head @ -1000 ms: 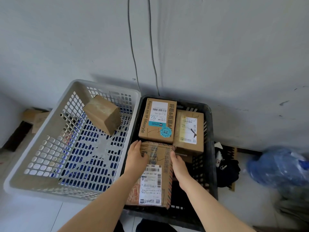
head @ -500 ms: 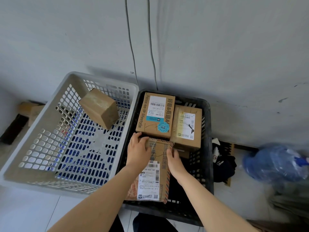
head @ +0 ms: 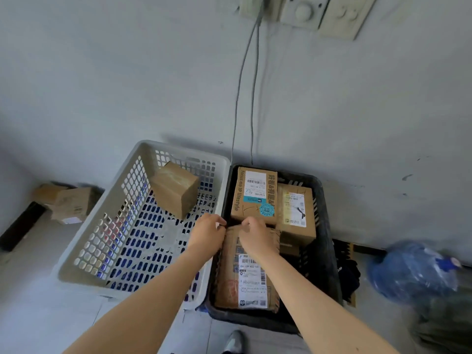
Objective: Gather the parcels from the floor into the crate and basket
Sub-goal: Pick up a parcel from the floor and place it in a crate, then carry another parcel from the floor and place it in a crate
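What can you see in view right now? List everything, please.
basket: one, pale grey, on the floor at left
crate: one, black, beside the basket at right
plain box: one, brown, tilted at the basket's far end
teal-label box: one, brown, crate's far left
yellow-label box: one, brown, crate's far right
flat parcel: one, brown, crate's near end
loose boxes: at least two, brown, floor left of the basket
cables: two, grey, down the wall
wall plates: three, cream, top edge
blurred bulk: one, blue, floor at right
left hand: fingers curled at the flat parcel's far edge
right hand: the same, on top
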Demonstrator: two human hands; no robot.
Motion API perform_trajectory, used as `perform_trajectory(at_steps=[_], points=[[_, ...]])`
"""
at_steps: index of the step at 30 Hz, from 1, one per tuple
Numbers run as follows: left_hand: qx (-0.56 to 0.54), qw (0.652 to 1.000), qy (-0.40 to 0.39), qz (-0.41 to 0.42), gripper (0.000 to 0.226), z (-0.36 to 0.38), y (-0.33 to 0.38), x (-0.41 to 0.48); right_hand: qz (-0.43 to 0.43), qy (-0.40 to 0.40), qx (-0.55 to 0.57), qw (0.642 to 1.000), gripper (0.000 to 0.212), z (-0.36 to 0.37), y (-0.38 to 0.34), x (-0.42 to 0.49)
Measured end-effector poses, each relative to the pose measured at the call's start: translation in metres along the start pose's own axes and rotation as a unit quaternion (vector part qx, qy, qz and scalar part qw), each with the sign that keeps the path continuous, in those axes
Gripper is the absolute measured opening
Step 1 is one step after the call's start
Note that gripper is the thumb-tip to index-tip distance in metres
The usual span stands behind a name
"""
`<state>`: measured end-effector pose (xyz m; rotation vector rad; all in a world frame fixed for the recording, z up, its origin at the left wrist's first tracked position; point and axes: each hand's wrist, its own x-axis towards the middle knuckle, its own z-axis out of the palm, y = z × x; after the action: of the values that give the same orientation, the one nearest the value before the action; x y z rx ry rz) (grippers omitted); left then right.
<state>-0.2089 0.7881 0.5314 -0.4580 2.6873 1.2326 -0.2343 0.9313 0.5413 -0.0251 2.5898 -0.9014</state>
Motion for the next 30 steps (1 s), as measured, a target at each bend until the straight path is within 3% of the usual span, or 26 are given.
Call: perform_trajectory(at_steps=[5, 11, 19, 24, 30], points=[[-0.007, 0.998, 0.04, -0.044, 0.02, -0.087, -0.069, -0.035, -0.078, -0.072, -0.058, 0.993, 0.032, 0.062, -0.092, -0.028], [-0.024, 0.987, 0.08, -0.138, 0.027, -0.213, -0.183, -0.103, -0.125, -0.165, -0.044, 0.977, 0.03, 0.178, -0.215, -0.058], [-0.027, 0.94, 0.187, -0.283, 0.03, -0.33, -0.331, -0.196, -0.247, -0.26, -0.084, 0.93, 0.028, 0.332, -0.331, -0.1], [-0.017, 0.93, 0.195, -0.312, 0.03, -0.357, -0.386, -0.194, -0.252, -0.305, -0.145, 0.907, 0.028, 0.393, -0.365, -0.088], [-0.018, 0.939, 0.133, -0.316, 0.03, -0.377, -0.444, -0.122, -0.177, -0.323, -0.155, 0.917, 0.033, 0.446, -0.379, -0.021]])
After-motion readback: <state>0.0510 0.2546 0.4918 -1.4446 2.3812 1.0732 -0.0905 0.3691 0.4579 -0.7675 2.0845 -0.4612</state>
